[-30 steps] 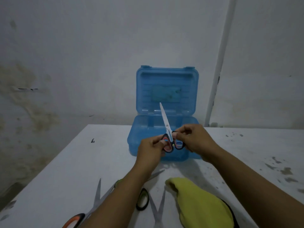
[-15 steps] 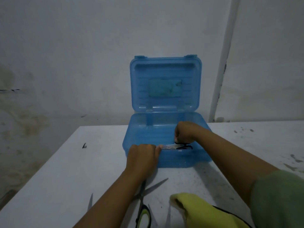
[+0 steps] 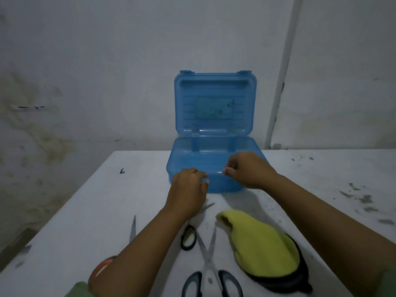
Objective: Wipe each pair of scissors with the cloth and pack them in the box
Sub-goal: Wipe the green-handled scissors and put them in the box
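Observation:
The blue plastic box (image 3: 214, 144) stands open at the table's far middle, its lid (image 3: 215, 86) upright. My left hand (image 3: 187, 189) hovers at the box's front wall, fingers loosely curled and holding nothing. My right hand (image 3: 249, 170) is over the front rim, also with nothing in it. The small scissors are not visible inside the box. A yellow cloth (image 3: 261, 247) lies near right. Grey-handled scissors (image 3: 211, 275) lie at the near edge. Black-and-yellow-handled scissors (image 3: 188, 237) and orange-handled scissors (image 3: 105, 264) are partly hidden under my left forearm.
The white table (image 3: 85, 211) has dark stains at the right (image 3: 364, 200) and a small dark mark (image 3: 122, 171) at the left. A black item (image 3: 285, 285) lies under the cloth. A stained wall stands close behind the box.
Both hands lowered the small red-and-black scissors into the box and let go. The hands have now drawn back to the box's front rim.

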